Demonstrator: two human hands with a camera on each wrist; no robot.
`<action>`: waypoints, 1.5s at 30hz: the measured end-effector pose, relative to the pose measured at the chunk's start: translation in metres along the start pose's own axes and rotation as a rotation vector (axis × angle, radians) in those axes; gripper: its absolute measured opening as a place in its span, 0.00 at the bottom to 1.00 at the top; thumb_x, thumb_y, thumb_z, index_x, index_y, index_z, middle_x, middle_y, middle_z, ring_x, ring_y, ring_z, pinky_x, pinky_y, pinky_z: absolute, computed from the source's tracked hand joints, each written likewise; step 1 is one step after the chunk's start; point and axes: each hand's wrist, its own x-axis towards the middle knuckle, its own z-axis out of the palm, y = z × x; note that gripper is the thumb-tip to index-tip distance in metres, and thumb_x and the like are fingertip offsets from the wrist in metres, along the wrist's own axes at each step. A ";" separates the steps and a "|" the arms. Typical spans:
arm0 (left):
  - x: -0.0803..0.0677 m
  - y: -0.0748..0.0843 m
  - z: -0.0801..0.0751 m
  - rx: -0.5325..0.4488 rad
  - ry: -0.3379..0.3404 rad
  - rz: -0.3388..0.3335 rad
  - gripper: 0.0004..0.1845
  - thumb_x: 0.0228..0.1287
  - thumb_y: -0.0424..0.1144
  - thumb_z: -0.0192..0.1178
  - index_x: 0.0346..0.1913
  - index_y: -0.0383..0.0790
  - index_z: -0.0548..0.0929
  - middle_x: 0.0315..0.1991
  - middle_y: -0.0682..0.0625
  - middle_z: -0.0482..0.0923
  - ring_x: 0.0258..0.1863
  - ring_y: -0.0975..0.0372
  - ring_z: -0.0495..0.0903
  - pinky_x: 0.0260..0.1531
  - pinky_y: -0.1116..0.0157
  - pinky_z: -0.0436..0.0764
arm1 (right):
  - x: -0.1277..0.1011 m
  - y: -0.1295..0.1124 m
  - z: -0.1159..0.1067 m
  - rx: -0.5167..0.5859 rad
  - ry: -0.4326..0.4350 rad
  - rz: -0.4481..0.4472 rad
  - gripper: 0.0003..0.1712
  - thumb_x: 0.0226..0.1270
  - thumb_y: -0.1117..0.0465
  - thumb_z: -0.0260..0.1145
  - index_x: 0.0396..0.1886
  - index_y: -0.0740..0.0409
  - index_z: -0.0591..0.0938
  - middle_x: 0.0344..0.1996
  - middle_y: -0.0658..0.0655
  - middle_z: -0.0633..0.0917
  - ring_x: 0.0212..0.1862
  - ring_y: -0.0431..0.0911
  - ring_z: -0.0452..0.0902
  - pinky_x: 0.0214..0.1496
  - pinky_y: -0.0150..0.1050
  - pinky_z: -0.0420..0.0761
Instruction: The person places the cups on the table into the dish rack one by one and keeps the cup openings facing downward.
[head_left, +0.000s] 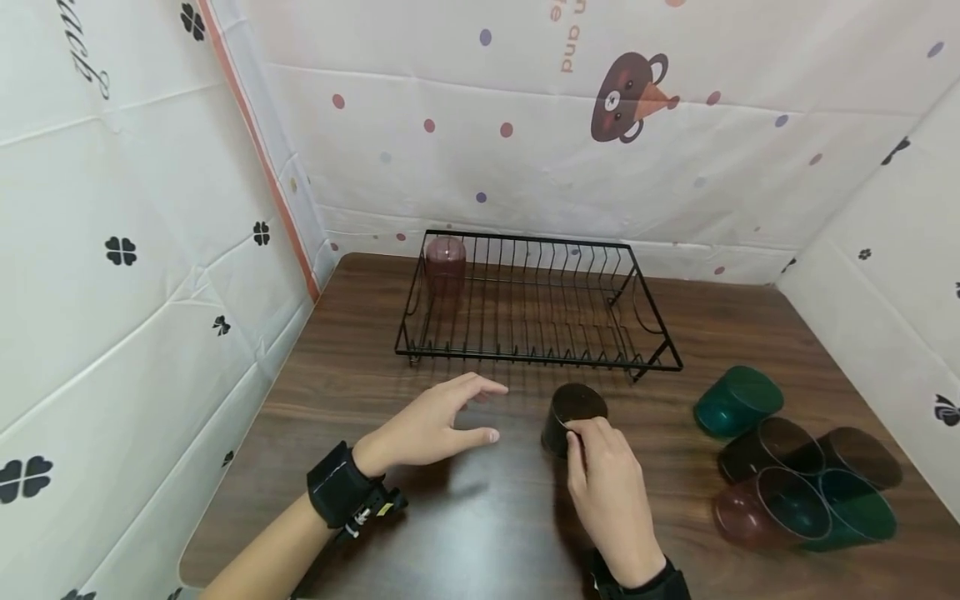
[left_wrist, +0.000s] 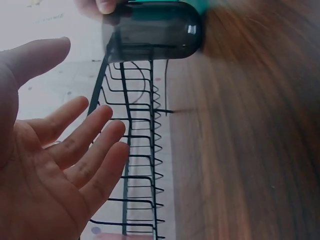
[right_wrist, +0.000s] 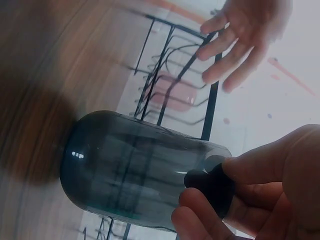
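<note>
My right hand (head_left: pixel 609 479) pinches the rim of a smoky dark glass (head_left: pixel 572 407), thumb on one side and fingers on the other. In the right wrist view the glass (right_wrist: pixel 125 165) shows see-through grey walls and a rounded base. To its left my left hand (head_left: pixel 427 421) is held over the table with its fingers spread, holding nothing. The left wrist view shows that palm (left_wrist: pixel 45 185) apart from the glass (left_wrist: pixel 155 32). Just behind both hands stands a black wire dish rack (head_left: pixel 540 358), with a pink glass (head_left: pixel 446 262) upside down in its left end.
On the right side of the wooden table (head_left: pixel 300 467) several more glasses sit close together: a teal one (head_left: pixel 738 402), a pink one (head_left: pixel 738 512), a green one (head_left: pixel 862 517) and dark ones (head_left: pixel 862 457). Patterned white sheets (head_left: pixel 450 167) hang behind and at both sides.
</note>
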 end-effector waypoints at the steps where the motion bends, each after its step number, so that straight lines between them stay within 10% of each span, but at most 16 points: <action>1: 0.000 -0.001 0.001 -0.002 -0.003 -0.007 0.31 0.70 0.58 0.63 0.72 0.58 0.70 0.68 0.59 0.73 0.66 0.59 0.75 0.61 0.55 0.79 | 0.000 -0.002 0.001 0.003 -0.005 -0.003 0.05 0.73 0.65 0.65 0.44 0.59 0.86 0.38 0.54 0.85 0.40 0.50 0.81 0.40 0.47 0.83; 34: 0.005 -0.037 0.035 -0.003 -0.047 -0.063 0.45 0.51 0.44 0.80 0.72 0.57 0.69 0.64 0.59 0.75 0.62 0.66 0.76 0.63 0.57 0.77 | -0.001 -0.043 0.024 0.146 -0.177 -0.187 0.08 0.69 0.59 0.71 0.47 0.48 0.84 0.43 0.45 0.83 0.41 0.37 0.75 0.38 0.32 0.78; 45: 0.005 -0.037 0.035 0.002 -0.062 -0.039 0.44 0.52 0.46 0.79 0.71 0.63 0.69 0.64 0.64 0.75 0.63 0.67 0.75 0.65 0.56 0.76 | 0.004 -0.037 0.022 0.106 -0.043 -0.255 0.25 0.62 0.52 0.76 0.57 0.51 0.80 0.51 0.50 0.78 0.46 0.43 0.80 0.37 0.34 0.82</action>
